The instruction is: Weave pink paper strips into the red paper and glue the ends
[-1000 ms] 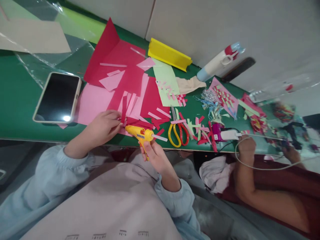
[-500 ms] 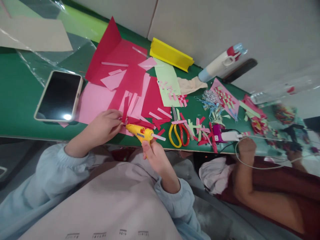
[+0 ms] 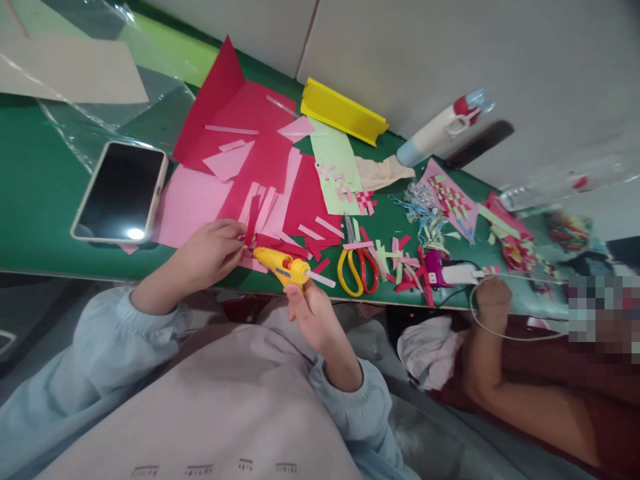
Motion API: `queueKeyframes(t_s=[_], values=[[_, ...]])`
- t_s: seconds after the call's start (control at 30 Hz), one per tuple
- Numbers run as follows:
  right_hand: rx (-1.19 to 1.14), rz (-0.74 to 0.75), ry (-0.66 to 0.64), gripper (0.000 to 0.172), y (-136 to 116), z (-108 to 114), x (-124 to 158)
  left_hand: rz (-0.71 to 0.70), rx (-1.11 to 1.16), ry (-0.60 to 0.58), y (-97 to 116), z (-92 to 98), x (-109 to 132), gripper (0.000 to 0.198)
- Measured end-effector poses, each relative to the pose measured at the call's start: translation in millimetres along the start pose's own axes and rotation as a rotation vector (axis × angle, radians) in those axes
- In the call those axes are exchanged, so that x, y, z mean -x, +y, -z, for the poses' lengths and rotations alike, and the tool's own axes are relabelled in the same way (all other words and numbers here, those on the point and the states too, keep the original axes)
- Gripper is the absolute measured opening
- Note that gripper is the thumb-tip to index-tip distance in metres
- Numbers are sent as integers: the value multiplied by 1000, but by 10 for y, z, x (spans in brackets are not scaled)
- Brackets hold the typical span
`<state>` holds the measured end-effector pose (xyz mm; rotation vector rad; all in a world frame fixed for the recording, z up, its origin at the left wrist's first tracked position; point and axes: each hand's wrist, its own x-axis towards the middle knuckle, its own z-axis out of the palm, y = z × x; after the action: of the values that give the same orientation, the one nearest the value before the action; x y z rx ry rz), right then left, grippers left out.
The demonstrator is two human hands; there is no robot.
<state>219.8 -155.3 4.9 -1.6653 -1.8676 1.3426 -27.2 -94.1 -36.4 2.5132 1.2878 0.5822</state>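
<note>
My right hand (image 3: 309,308) is closed around the handle of a yellow glue gun (image 3: 280,263), with a pale glue stick (image 3: 321,279) jutting from its back end. The gun's tip points left, at the fingers of my left hand (image 3: 220,248). Those fingers are pinched on a red paper strip (image 3: 253,219) that stands up from them; its lower end is hidden. Around my hands lie pink paper strips (image 3: 265,207) and larger red paper (image 3: 250,133) and pink paper sheets (image 3: 193,205).
A phone (image 3: 120,192) lies on the left. Scissors (image 3: 358,265) with yellow and red handles rest to the right, beside scattered strips. Farther right are a purple glue gun (image 3: 434,269) and a co-worker's hand (image 3: 494,297). A yellow holder (image 3: 344,111) and a bottle (image 3: 440,128) stand behind.
The glue gun and my right hand have shifted very slightly right within the view. My left hand keeps its pinch on the red strip; little else differs.
</note>
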Motion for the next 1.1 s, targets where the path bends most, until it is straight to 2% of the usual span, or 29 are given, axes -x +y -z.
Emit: queueKeyframes(t_s=[0.2,0.5,0.83,1.1], values=[[81,40,12,51,-57,30,-24,14,6,1,10,-3,-3,39],[240,-16,-5,50,-102,21,-58,12,30,5,15,3,-11,39],[173,78,46,46,-117,59,-13,1,-24,8,19,-11,-3,43],[246,14,10,47,-105,11,-64,12,-34,4,12,-13,-1,41]])
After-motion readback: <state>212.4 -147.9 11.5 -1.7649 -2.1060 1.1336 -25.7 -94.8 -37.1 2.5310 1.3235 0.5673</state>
